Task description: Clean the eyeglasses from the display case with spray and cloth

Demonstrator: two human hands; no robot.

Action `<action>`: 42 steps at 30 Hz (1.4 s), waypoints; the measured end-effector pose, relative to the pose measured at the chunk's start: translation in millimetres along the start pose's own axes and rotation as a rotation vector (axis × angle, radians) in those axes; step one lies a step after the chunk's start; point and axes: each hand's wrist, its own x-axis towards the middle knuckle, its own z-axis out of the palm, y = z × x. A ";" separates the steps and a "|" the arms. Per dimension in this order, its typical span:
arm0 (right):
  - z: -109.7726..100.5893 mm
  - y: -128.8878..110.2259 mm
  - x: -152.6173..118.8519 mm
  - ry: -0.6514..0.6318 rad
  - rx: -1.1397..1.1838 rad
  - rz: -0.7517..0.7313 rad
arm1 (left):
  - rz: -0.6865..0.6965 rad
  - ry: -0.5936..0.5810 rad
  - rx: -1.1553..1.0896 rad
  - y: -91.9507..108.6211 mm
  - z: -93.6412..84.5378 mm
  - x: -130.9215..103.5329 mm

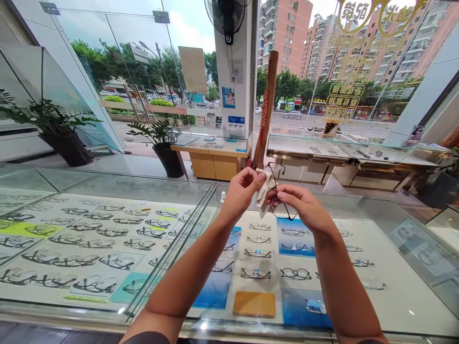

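A dark-framed pair of eyeglasses (275,180) is held up over the glass counter, turned on edge with its temples sticking out. My right hand (304,203) pinches the frame near its middle. In my left hand (245,188) a cream cleaning cloth (262,195) with a zigzag edge is gripped between thumb and fingers. The cloth lies against the eyeglasses; whether it covers a lens I cannot tell. Both forearms reach forward above the display case.
Under the glass of the display case (247,300) lie many eyeglasses in rows, with an orange pad (254,304). A small white bottle (223,197) stands behind my left wrist. Beyond are a wooden post (269,91), potted plants (168,153) and a wooden cabinet (215,165).
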 end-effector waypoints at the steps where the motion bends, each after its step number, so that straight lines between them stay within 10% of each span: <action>1: 0.5 0.1 0.1 -0.009 0.002 -0.010 | -0.001 0.007 0.002 0.2 0.0 -0.1; 21: 4.9 10.9 4.1 -0.014 0.074 0.009 | -0.214 -0.242 -0.418 -2.4 1.2 -4.4; 42: 7.1 11.8 4.2 -0.020 0.291 0.080 | -0.088 -0.343 -0.179 4.2 -1.2 -6.5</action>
